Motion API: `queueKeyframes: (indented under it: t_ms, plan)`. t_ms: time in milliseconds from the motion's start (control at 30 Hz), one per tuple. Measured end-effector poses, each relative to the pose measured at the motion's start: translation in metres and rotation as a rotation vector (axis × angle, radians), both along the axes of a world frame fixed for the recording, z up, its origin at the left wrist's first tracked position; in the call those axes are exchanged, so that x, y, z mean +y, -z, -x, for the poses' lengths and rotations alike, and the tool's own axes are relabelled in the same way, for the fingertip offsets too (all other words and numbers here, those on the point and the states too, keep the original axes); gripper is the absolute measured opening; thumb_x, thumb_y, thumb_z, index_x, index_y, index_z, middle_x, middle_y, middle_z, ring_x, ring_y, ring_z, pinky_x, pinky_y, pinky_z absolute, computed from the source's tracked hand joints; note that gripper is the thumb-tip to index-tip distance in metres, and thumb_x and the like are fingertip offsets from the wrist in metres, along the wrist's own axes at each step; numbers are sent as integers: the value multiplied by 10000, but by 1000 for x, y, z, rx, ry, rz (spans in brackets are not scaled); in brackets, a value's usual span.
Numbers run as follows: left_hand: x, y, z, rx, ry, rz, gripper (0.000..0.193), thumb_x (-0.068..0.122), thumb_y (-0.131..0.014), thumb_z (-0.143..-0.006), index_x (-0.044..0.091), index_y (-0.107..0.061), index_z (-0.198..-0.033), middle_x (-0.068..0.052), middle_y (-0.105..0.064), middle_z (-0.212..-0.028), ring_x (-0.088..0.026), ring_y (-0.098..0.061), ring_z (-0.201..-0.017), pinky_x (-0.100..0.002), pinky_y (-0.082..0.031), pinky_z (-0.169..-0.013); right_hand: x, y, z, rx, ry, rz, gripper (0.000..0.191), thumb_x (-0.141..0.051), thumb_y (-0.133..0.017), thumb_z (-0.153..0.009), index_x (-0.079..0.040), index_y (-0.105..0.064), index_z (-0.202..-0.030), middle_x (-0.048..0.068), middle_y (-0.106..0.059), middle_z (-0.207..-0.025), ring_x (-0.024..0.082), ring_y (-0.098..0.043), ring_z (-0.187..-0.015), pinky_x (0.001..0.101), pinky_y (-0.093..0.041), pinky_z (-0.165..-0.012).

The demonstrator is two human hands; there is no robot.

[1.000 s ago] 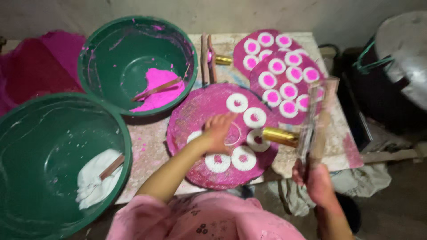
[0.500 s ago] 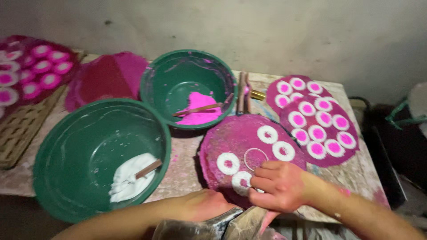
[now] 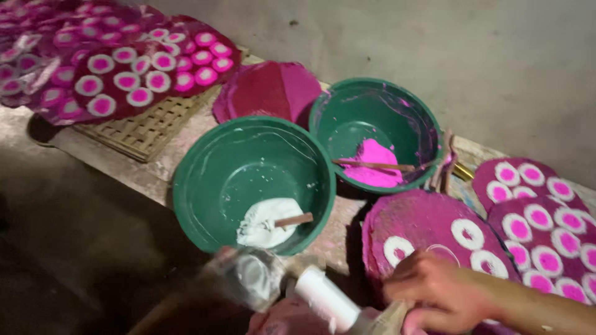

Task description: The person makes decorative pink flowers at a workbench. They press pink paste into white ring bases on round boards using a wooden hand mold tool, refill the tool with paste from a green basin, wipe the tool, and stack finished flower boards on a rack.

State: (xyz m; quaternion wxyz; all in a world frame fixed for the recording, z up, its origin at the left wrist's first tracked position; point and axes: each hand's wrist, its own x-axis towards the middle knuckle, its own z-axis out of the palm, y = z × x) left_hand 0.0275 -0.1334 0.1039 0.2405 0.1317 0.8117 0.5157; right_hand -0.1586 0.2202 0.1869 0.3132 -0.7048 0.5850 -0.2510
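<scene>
Right hand (image 3: 444, 288): fingers curled down, tips on near edge of round magenta-coated tray (image 3: 428, 232) bearing white paste rings; grasp or mere press, cannot tell. Left hand: blurred at bottom edge, state cannot tell. Blurred clear glass jar (image 3: 251, 279) and white cylindrical tube (image 3: 326, 301) just left of right hand. Beyond: green plastic basin with white paste (image 3: 251, 183), second green basin with pink powder (image 3: 375, 133), each with a wooden stick.
</scene>
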Motion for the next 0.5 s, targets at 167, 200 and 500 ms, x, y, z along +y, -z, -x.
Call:
queueKeyframes:
  t_ms: [167, 200, 500]
  plan:
    - [-53, 24, -5, -263, -71, -816, 452, 367, -701, -916, 68, -634, -1248, -120, -690, -997, -258, -691, -934, -396, -544, -807, -87, -41, 44, 1152, -69, 543, 237, -320, -715, -816, -113, -645, -909, 15, -564, -731, 208, -613, -647, 387, -482, -547]
    - [-51, 37, -4, -295, -86, -920, 473, 372, -709, -914, 54, -635, -1257, -118, -689, -1017, -249, -688, -946, -389, -544, -822, -105, -44, 51, 1279, -91, 631, 187, -255, -716, -817, -134, -650, -942, 4, -585, -772, 181, -618, -699, 349, -466, -574]
    - [-98, 150, 1, 345, -1044, -362, 213, 173, -689, -971, -26, -718, -1042, -144, -734, -1014, -235, -685, -961, -398, -540, -856, -242, 114, 60, 709, 461, 213, 451, -226, -709, -821, -80, -580, -1227, 181, -655, -1182, 394, -637, -1113, 478, -523, -934]
